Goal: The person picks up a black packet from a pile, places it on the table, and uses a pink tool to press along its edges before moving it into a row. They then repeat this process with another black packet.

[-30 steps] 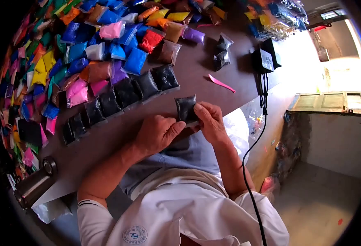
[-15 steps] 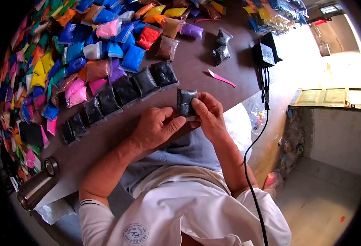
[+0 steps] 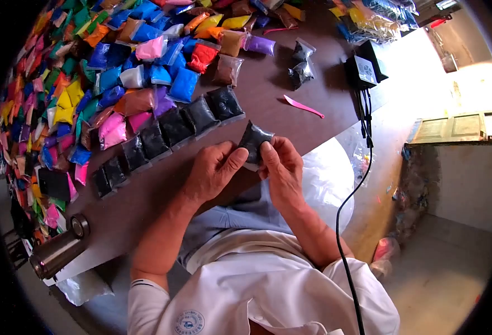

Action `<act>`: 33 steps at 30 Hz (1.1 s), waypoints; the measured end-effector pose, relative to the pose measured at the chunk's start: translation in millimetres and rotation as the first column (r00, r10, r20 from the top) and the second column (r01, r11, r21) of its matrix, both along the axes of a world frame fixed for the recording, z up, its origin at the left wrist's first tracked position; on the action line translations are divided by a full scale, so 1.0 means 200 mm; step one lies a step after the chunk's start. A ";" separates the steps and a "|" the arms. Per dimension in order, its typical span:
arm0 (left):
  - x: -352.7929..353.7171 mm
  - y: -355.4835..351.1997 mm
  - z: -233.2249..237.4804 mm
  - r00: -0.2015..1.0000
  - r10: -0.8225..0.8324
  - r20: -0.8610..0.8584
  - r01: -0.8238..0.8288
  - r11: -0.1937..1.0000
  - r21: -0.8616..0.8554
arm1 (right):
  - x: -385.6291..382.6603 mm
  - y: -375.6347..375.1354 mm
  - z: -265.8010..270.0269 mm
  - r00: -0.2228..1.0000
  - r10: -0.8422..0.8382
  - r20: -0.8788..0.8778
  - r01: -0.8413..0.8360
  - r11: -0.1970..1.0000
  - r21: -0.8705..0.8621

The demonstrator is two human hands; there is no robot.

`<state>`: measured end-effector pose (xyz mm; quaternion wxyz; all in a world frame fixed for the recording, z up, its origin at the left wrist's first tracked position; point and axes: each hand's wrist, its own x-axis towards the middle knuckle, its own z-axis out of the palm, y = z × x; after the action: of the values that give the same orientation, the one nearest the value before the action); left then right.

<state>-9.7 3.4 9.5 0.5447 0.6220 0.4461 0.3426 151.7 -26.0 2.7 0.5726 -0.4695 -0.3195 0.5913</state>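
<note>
A small clear bag of black material (image 3: pixel 253 140) is held up over the front edge of the table, tilted with one corner pointing up. My right hand (image 3: pixel 282 170) pinches its right side, thumb on the face and fingers behind. On the left side, the thumb and curled fingers of my left hand (image 3: pixel 212 167) close on the bag's edge. Just beyond my hands, a slanting row of several similar black bags (image 3: pixel 176 127) lies on the brown table (image 3: pixel 262 95). The fingertips behind the held bag are hidden.
A big heap of colourful bags (image 3: pixel 112 78) covers the table's left and far side. A pink plastic knife (image 3: pixel 304 106), two dark bags (image 3: pixel 302 64) and a black box with cables (image 3: pixel 363 72) are to the right. A metal flask (image 3: pixel 58 254) stands at lower left.
My left hand has moved right and taken hold of the black bag's edge. The bag has turned from upright to tilted. The whole view has shifted slightly.
</note>
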 end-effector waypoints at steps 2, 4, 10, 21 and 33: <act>-0.02 -0.03 0.01 0.999 0.017 0.031 -0.015 0.998 -0.055 | -0.01 -0.01 0.02 0.999 0.022 -0.046 -0.026 0.997 -0.071; -0.01 -0.07 0.02 0.997 0.037 0.065 -0.030 0.994 -0.106 | -0.02 -0.02 0.03 0.996 0.072 -0.050 -0.076 0.995 -0.071; 0.03 -0.27 -0.05 0.955 0.294 -0.030 -0.289 0.951 0.112 | 0.07 0.00 0.02 0.898 0.160 0.411 -0.198 0.979 0.051; 0.06 -0.38 0.01 0.923 0.384 -0.029 -0.385 0.923 -0.020 | 0.37 0.39 -0.15 -0.017 -0.488 0.873 0.016 0.873 0.488; 0.06 -0.44 0.03 0.904 0.426 0.021 -0.414 0.889 -0.196 | 0.35 0.34 -0.13 0.069 -0.312 0.948 -0.067 0.946 0.317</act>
<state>2.6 -85.3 15.0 0.5275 0.4456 0.5827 0.4285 221.6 41.7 -24.2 0.3109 -0.6840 -0.6598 0.0130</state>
